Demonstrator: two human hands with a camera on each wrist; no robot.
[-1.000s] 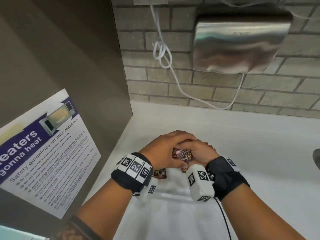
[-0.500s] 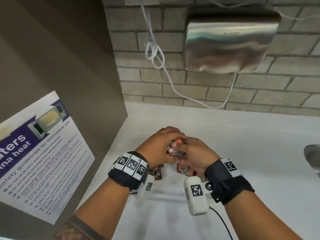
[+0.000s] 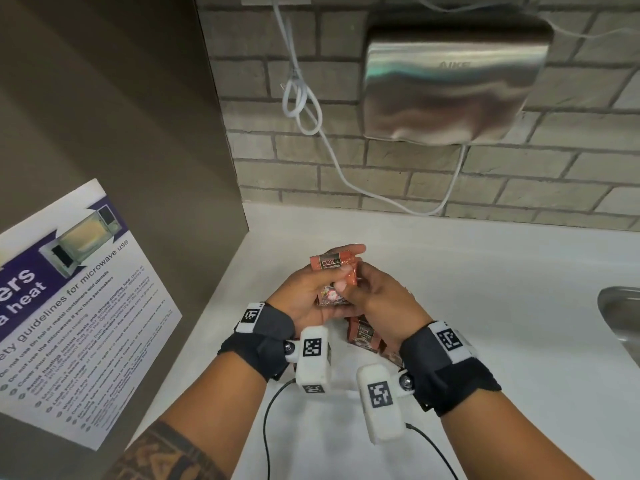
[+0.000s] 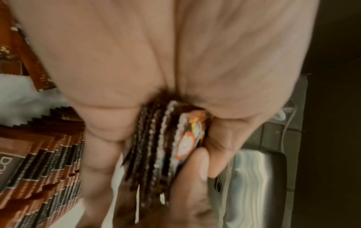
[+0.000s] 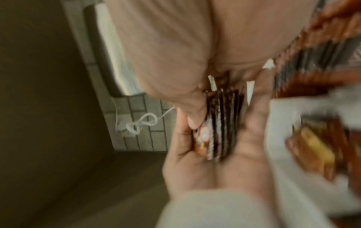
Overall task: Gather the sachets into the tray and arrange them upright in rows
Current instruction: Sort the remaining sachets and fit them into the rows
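Below the hands, brown sachets (image 3: 363, 336) stand in the tray (image 4: 25, 91). Left hand (image 3: 304, 299) and right hand (image 3: 377, 303) together clasp a sachet bundle (image 3: 334, 271), now raised higher than before.

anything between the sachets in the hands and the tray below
Nothing visible does. Both the left hand and the right hand hold the stack of sachets right above the tray, whose rim is hidden here. Only the standing sachets already there lie beneath.
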